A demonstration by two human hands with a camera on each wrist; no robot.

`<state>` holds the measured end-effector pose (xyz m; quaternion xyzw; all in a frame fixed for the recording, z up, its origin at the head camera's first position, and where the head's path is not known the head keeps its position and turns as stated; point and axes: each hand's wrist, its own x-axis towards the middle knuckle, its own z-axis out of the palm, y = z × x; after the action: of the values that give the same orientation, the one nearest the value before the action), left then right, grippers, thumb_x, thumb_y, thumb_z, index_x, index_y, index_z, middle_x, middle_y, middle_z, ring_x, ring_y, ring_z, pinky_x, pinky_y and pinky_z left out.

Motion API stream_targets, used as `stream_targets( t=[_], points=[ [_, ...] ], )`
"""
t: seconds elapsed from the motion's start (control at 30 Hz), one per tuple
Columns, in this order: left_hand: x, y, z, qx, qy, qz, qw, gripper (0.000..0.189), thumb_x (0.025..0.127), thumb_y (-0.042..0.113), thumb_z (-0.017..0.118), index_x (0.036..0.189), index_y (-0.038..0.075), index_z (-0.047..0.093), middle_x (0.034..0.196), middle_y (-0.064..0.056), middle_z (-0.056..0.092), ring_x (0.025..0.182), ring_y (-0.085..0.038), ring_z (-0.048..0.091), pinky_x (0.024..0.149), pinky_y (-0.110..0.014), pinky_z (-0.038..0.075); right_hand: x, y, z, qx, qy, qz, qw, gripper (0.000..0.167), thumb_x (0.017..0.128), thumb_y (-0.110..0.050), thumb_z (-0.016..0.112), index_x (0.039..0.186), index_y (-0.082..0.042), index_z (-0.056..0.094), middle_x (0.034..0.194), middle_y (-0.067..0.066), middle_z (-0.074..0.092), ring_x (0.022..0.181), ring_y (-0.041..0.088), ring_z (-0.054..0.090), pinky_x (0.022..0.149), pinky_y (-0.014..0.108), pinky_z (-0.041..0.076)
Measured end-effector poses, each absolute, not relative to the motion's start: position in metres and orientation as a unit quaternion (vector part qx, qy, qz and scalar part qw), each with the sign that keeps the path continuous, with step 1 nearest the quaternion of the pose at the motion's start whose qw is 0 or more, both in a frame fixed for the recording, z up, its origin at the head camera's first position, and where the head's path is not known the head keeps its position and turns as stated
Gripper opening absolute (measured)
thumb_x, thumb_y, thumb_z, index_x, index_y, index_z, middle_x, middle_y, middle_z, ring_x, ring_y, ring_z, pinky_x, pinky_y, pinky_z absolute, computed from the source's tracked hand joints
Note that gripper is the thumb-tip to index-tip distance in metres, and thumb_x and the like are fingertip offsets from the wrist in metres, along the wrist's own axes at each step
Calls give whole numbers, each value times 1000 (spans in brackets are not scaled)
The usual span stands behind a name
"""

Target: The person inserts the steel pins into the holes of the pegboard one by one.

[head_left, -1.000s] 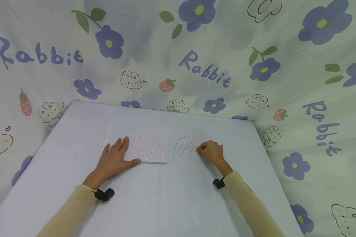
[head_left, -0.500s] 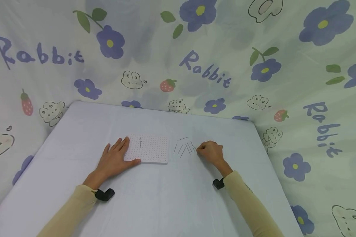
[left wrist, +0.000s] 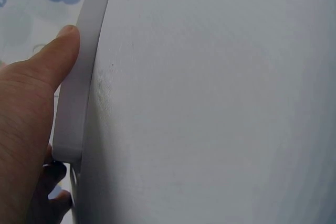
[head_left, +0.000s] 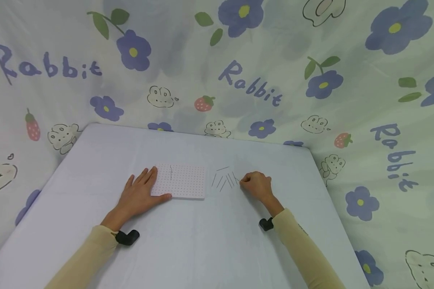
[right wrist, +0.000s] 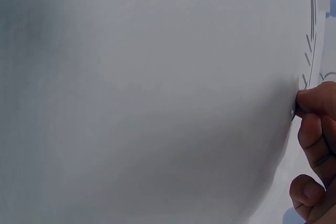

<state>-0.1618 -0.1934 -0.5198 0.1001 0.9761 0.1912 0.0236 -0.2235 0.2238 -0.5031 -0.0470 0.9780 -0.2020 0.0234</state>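
My left hand (head_left: 137,196) lies spread over the left side of a white board (head_left: 186,182) dotted with a grid of small holes. Its thumb (left wrist: 63,53) presses along the board's near edge in the left wrist view. Thin dark sticks (head_left: 171,173) show on the board's upper left part. To the right, my right hand (head_left: 256,185) is low at the table and pinches a thin dark stick (head_left: 237,179) between thumb and forefinger; most of it is hidden by the fingers. Several similar sticks (head_left: 222,168) lie fanned out between board and hand.
A white-covered table (head_left: 202,249) carries everything. Behind and beside it hangs a curtain (head_left: 181,68) printed with flowers, rabbits and strawberries. Black wrist cameras (head_left: 127,237) sit at both sleeve cuffs.
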Motion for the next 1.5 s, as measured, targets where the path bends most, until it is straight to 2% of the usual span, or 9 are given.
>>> stream_targets(
  t=[0.47, 0.67, 0.9, 1.23, 1.5],
  points=[
    [-162, -193, -518, 101, 976, 192, 9, 119, 82, 81, 57, 158, -3, 20, 164, -22, 23, 152, -42, 16, 118, -67, 4, -223, 220, -501, -63, 979, -195, -1, 13, 91, -30, 74, 85, -21, 81, 81, -9, 74, 74, 14, 63, 75, 46, 38],
    [-163, -193, -516, 101, 976, 192, 13, 120, 81, 82, 55, 159, -2, 19, 164, -21, 22, 153, -42, 15, 118, -67, 4, -229, 213, -496, -52, 974, -218, -12, 12, 91, -29, 72, 89, -20, 81, 84, -7, 74, 78, 16, 64, 77, 44, 35],
    [-161, -193, -516, 102, 976, 190, 22, 121, 82, 84, 53, 158, -3, 18, 164, -23, 21, 152, -44, 15, 118, -68, 3, -242, 185, -487, -75, 967, -243, -22, 12, 92, -31, 72, 91, -22, 80, 85, -9, 74, 78, 14, 63, 75, 41, 33],
    [-162, -192, -519, 103, 976, 192, 15, 121, 81, 83, 55, 159, -2, 19, 164, -22, 23, 152, -43, 16, 118, -67, 4, -251, 136, -470, -113, 965, -236, -12, 13, 92, -33, 72, 91, -23, 80, 84, -13, 73, 83, 13, 65, 84, 48, 38],
    [-161, -192, -517, 102, 976, 190, 14, 121, 81, 84, 54, 158, -3, 19, 164, -22, 23, 152, -43, 16, 118, -67, 4, -252, 116, -470, -129, 964, -232, -6, 13, 93, -33, 71, 92, -24, 80, 84, -14, 73, 83, 10, 63, 84, 47, 37]
  ],
)
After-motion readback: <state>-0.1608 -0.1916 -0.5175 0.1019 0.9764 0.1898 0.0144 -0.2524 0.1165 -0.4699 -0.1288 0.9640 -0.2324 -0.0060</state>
